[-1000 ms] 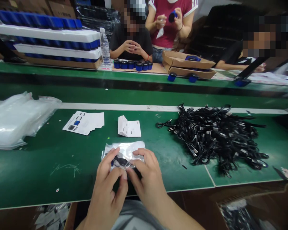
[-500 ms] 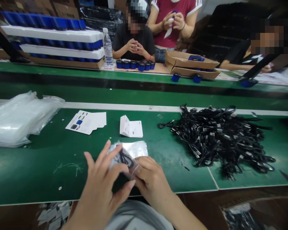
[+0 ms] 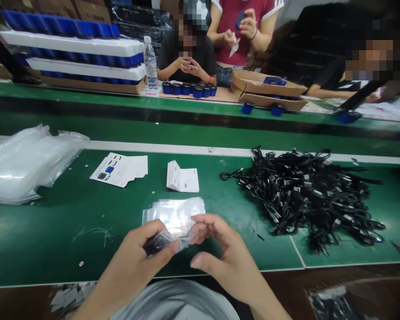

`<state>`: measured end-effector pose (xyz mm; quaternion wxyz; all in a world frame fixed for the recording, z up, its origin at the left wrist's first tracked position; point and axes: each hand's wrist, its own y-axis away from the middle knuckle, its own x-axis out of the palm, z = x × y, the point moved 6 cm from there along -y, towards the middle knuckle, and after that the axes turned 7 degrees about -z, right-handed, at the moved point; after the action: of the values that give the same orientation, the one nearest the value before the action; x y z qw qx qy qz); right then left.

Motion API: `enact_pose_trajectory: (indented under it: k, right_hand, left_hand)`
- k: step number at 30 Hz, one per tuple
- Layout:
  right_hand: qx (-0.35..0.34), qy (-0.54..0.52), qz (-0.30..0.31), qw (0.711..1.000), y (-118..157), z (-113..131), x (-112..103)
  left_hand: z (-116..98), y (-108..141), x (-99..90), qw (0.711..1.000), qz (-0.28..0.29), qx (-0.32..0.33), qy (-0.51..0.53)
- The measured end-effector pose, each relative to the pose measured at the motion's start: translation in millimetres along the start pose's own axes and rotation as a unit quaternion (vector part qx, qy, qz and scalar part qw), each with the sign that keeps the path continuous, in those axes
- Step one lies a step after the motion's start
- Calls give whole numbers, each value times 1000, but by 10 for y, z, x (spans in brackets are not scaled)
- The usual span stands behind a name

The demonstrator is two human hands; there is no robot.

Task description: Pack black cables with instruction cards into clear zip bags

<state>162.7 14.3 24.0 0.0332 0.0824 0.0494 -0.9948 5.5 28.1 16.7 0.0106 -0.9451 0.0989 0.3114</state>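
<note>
My left hand grips a small clear plastic bag with a dark cable inside, thumb and fingers pressed round it. At the bag's right end is my right hand, its thumb apart from its fingers and the fingertips beside the plastic. Just beyond my hands lies a stack of flat clear bags. Farther back are a folded stack of white leaflets and a fan of printed cards. A large heap of black cables covers the right side, with one coiled cable at its left edge.
A big bundle of plastic bags lies at the left. Across the bench are trays of blue items, a water bottle, a cardboard tray and several people. Open containers of packed pieces show below the front edge.
The bag has come down and tilted flatter, now in my left hand. My right hand has loosened and its thumb has spread away. More of the flat bag stack shows.
</note>
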Motion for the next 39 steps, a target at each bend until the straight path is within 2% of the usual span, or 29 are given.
enact_pose_trajectory:
  k: [3,6,9,13,18,26,32,35,39]
  right_hand:
    - [24,45,-13,999,-9,-82,33]
    - [30,46,-32,998,-41,-90,25]
    - [49,32,-49,997,-61,-94,-10]
    - [69,24,-77,994,-56,-100,-79]
    - [37,39,-53,997,-39,-40,-90]
    - [-12,36,-69,997,1,-7,-58]
    - [6,32,-48,998,-19,-29,-24]
    - [3,38,-27,999,-31,-44,17]
    - [-7,54,-31,998,-25,-73,42]
  left_hand:
    - [58,34,81,996,7,-19,91]
    - [125,49,72,984,-3,-51,172]
    - [155,39,4,987,-34,-51,150]
    - [77,17,-49,992,-60,4,107]
    - [4,26,-89,989,-94,43,108]
    - [-10,57,-121,982,-120,56,133]
    - [21,17,-52,987,-83,4,137]
    - [35,19,-16,987,-72,-2,141]
    - [49,21,23,989,-55,-7,134]
